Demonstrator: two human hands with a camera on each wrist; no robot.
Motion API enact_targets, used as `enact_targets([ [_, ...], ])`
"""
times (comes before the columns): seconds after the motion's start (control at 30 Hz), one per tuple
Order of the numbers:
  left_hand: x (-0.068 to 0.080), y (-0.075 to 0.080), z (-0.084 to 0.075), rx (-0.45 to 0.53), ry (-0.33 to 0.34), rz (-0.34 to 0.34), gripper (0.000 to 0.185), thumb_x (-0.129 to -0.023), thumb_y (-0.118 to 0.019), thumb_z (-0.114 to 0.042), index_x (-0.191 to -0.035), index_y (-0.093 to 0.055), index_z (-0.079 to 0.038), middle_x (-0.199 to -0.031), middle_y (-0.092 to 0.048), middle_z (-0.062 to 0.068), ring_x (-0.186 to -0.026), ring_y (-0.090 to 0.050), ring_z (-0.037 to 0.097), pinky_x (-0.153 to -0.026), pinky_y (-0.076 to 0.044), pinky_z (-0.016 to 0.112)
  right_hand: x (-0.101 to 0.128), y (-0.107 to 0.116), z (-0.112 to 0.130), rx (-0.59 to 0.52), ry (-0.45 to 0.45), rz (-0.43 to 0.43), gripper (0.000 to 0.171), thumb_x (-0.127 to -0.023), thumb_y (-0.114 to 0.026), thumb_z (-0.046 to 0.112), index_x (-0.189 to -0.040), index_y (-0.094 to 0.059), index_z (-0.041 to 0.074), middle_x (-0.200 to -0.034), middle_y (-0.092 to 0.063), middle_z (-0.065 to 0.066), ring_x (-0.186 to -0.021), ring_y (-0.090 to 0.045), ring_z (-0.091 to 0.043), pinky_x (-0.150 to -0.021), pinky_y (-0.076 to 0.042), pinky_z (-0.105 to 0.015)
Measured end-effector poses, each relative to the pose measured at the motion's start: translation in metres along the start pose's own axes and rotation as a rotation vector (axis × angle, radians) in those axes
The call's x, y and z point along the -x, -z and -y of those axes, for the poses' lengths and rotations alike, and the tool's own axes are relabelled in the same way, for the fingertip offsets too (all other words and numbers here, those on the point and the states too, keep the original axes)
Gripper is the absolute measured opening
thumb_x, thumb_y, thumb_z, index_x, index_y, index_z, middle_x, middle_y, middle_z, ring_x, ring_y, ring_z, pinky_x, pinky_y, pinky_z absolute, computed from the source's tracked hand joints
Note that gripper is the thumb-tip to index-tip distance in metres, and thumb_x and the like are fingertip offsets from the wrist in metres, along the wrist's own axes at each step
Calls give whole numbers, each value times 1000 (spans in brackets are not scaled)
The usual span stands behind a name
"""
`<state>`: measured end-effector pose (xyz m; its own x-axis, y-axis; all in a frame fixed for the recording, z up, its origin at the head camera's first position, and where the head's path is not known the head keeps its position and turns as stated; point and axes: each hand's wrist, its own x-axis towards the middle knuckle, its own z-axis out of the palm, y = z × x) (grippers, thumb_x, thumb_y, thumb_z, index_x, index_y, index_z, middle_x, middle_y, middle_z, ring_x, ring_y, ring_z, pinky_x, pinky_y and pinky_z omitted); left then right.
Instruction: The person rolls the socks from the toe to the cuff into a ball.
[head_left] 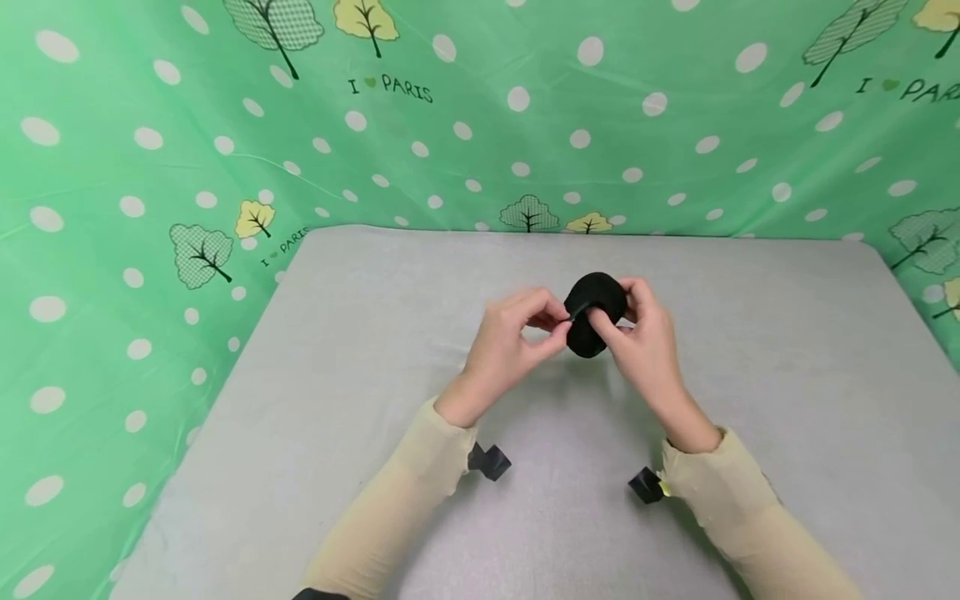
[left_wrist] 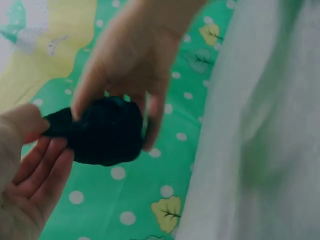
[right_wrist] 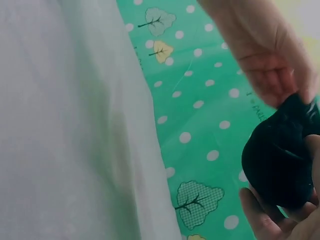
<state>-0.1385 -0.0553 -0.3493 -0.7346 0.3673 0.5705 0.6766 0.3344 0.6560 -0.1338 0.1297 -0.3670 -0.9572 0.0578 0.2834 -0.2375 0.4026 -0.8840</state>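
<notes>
A rounded black cloth bundle (head_left: 586, 342), soft and folded, is held up above the grey table between both hands. My left hand (head_left: 510, 329) pinches a small flap at its left edge between thumb and fingertips. In the left wrist view the flap (left_wrist: 60, 121) stretches out from the bundle toward those fingers. My right hand (head_left: 647, 342) grips the bundle from the right, its thumb pressed into the front fold and its fingers curled behind. The right wrist view shows the bundle (right_wrist: 275, 160) resting against the right fingers, with the left hand (right_wrist: 272, 65) at its upper end.
A grey cloth-covered table (head_left: 337, 333) lies under the hands. Behind it and at the left hangs a green curtain (head_left: 450, 117) with white dots and trees. Small black mounts (head_left: 491, 461) stick out from the beige sleeves (head_left: 405, 492) at both wrists.
</notes>
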Motion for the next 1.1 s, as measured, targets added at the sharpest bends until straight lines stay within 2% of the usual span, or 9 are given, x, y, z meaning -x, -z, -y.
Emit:
enact_targets([
  [0.07,1,1,0,14,-8,30,7,-88,-67,2,-88,-64,-4,-85,-68,7,-79,-68,14,-77,-54,13,-1,-1,-1,-1,-7,-5,26,-93,-65,10,-114,-56,-3,-98,-70,-20,-83,-60,10,-62,-50,-9],
  [0.13,2,1,1,7,27,53,7,-89,-67,0,-89,-63,-5,-87,-67,6,-79,-68,13,-76,-54,13,0,-2,-1,2,-5,-10,26,-92,-65,9,-113,-55,-3,-98,-70,-21,-83,-59,9,-61,-50,-9],
  [0.33,6,-4,6,-12,292,118,18,-91,-72,-13,-99,-58,-7,-98,-62,5,-90,-67,12,-72,-55,14,3,-1,2,2,26,-4,40,-94,-67,11,-125,-47,-4,-108,-67,-20,-89,-56,6,-62,-48,-7],
  [0.43,7,-4,6,-25,354,111,16,-92,-70,-14,-100,-59,-8,-101,-65,5,-93,-69,14,-71,-56,15,4,2,4,-3,52,35,51,-92,-68,9,-135,-42,-1,-110,-62,-20,-90,-56,0,-62,-48,-9],
  [0.57,6,-4,6,-58,351,49,7,-93,-67,-10,-99,-63,-9,-99,-71,5,-92,-71,15,-71,-56,16,8,4,4,35,95,110,74,-86,-77,11,-146,-35,9,-117,-58,-18,-100,-55,-15,-76,-48,-18],
  [0.67,6,-4,6,-70,335,22,5,-94,-66,-9,-99,-64,-9,-99,-72,4,-90,-72,14,-70,-56,16,9,3,4,58,116,120,83,-82,-81,11,-149,-33,13,-122,-59,-17,-109,-55,-24,-88,-43,-29],
  [0.8,6,-4,7,-73,307,3,2,-96,-66,-12,-97,-67,-11,-97,-72,2,-89,-71,12,-69,-55,15,11,2,4,59,131,77,84,-79,-83,12,-147,-34,13,-123,-58,-17,-112,-56,-29,-93,-40,-41],
  [0.93,7,-4,6,-52,259,-17,4,-98,-64,-11,-95,-65,-9,-93,-72,4,-84,-69,12,-68,-55,15,10,0,4,73,145,40,83,-77,-83,10,-144,-34,8,-129,-54,-17,-114,-53,-31,-94,-39,-45],
  [1.1,9,-3,0,83,196,17,5,-99,-59,-7,-97,-59,-2,-91,-69,10,-76,-67,14,-69,-56,19,6,-1,5,92,141,3,70,-78,-76,3,-136,-37,2,-129,-52,-21,-105,-53,-34,-88,-40,-41],
])
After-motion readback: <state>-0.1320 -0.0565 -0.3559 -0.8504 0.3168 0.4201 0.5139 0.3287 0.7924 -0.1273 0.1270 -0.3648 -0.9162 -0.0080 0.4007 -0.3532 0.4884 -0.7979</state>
